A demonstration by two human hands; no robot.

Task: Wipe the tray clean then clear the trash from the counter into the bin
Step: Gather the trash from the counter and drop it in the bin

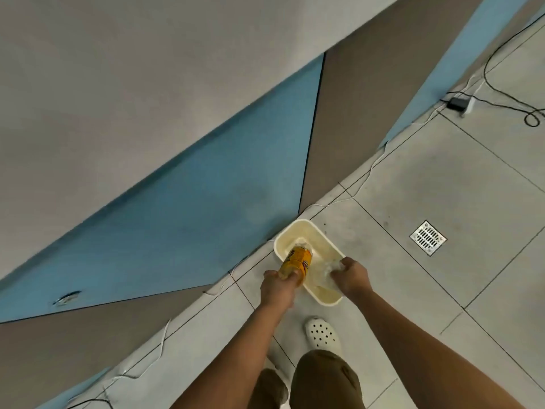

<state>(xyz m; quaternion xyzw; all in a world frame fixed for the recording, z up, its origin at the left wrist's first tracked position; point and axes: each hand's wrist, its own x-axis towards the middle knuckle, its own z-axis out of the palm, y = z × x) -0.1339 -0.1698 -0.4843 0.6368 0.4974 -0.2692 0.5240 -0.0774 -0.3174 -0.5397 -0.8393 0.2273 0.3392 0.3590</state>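
One floor drain (pixel 428 237) beside bin (pixel 324 301)

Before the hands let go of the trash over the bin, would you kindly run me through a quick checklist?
1. Left hand grips the orange bottle: ok.
2. Bottle points down into the cream bin: ok.
3. Right hand holds the crumpled clear plastic over the bin's opening: ok.
4. Bin stands upright on the floor tiles: ok.
5. Room left in the bin: ok, its bottom shows.
6. Counter fully cleared of trash: cannot tell, it is mostly out of view.
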